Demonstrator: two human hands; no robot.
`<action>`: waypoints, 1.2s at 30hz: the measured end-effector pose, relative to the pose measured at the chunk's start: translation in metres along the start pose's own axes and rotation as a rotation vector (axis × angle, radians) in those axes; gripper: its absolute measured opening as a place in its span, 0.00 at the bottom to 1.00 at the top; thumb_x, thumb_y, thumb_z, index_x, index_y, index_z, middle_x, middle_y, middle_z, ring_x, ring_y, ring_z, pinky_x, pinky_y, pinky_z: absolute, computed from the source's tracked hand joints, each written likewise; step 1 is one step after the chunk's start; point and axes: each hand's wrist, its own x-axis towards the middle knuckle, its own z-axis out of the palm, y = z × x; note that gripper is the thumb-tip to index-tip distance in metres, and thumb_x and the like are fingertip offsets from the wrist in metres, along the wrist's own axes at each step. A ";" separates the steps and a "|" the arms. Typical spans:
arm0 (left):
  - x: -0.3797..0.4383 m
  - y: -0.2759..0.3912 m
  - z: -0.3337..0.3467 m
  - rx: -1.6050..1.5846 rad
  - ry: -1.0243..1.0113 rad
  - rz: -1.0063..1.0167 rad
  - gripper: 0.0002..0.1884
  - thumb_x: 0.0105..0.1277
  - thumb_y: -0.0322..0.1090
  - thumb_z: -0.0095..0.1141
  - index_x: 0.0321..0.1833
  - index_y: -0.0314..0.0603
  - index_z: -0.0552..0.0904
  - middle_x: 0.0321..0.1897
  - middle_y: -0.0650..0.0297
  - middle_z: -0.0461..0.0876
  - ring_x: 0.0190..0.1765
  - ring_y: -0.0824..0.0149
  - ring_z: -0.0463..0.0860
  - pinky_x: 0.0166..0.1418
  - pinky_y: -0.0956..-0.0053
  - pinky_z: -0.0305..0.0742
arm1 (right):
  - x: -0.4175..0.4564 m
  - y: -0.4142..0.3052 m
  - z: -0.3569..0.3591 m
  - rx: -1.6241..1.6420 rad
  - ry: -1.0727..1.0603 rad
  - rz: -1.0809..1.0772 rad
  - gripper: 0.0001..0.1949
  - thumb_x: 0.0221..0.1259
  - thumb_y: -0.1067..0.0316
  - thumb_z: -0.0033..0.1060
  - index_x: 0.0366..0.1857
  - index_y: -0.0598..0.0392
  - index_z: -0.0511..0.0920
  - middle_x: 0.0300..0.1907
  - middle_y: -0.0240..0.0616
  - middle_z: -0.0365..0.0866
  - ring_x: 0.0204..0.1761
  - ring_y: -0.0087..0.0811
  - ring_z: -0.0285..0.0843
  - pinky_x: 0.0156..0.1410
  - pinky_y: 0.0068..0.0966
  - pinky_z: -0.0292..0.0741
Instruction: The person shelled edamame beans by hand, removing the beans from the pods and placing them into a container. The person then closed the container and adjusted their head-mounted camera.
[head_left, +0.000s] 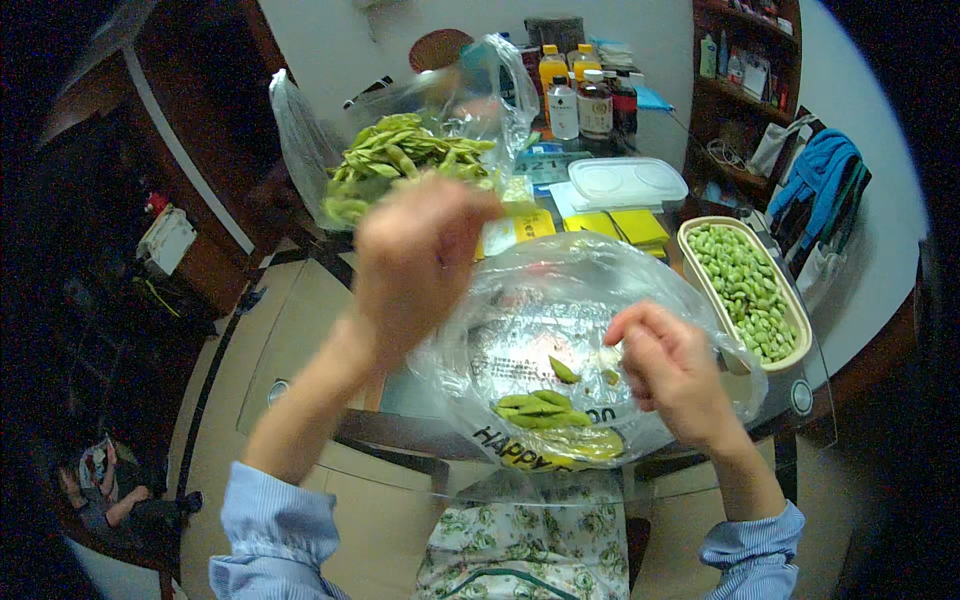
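Note:
My left hand (424, 247) is blurred above the table, near a heap of green bean pods (405, 154) in a clear plastic bag (296, 135); a green blur, perhaps a pod, shows by its fingertips. My right hand (664, 367) has curled fingers over the right side of a spread plastic bag (495, 322); whether it holds anything is hidden. On this bag lie several green pods (540, 410), one separate pod (564, 370) and a small green piece (611, 377). Shelled green beans (742, 292) fill a cream-rimmed tray (802, 341) to the right.
Bottles (595, 105) stand at the table's back. A clear plastic lid (628, 180) and yellow packets (619, 229) lie beyond the spread bag. The glass tabletop's edge (360, 450) curves nearby. A blue towel (817, 176) hangs at right; another person (120, 495) sits at far lower left.

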 end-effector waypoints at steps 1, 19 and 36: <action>0.020 -0.023 0.002 0.078 0.083 0.103 0.00 0.55 0.25 0.55 0.29 0.38 0.78 0.22 0.56 0.76 0.25 0.58 0.77 0.30 0.67 0.73 | -0.006 -0.006 -0.007 -0.024 0.047 -0.023 0.09 0.67 0.65 0.41 0.37 0.56 0.74 0.16 0.19 0.62 0.17 0.12 0.57 0.22 0.13 0.56; -0.040 0.034 0.042 -0.293 -0.715 0.087 0.04 0.54 0.28 0.61 0.32 0.38 0.81 0.31 0.58 0.78 0.35 0.57 0.80 0.37 0.67 0.75 | -0.022 0.036 -0.118 -0.541 0.350 -0.146 0.12 0.67 0.60 0.49 0.38 0.59 0.77 0.32 0.28 0.77 0.37 0.18 0.72 0.42 0.15 0.68; -0.063 0.029 0.048 -0.546 -0.466 -0.379 0.06 0.57 0.26 0.58 0.37 0.34 0.81 0.31 0.60 0.82 0.35 0.69 0.80 0.36 0.77 0.74 | 0.027 0.021 0.020 -0.134 -0.206 0.323 0.13 0.64 0.57 0.46 0.26 0.53 0.72 0.19 0.25 0.66 0.21 0.14 0.59 0.22 0.15 0.56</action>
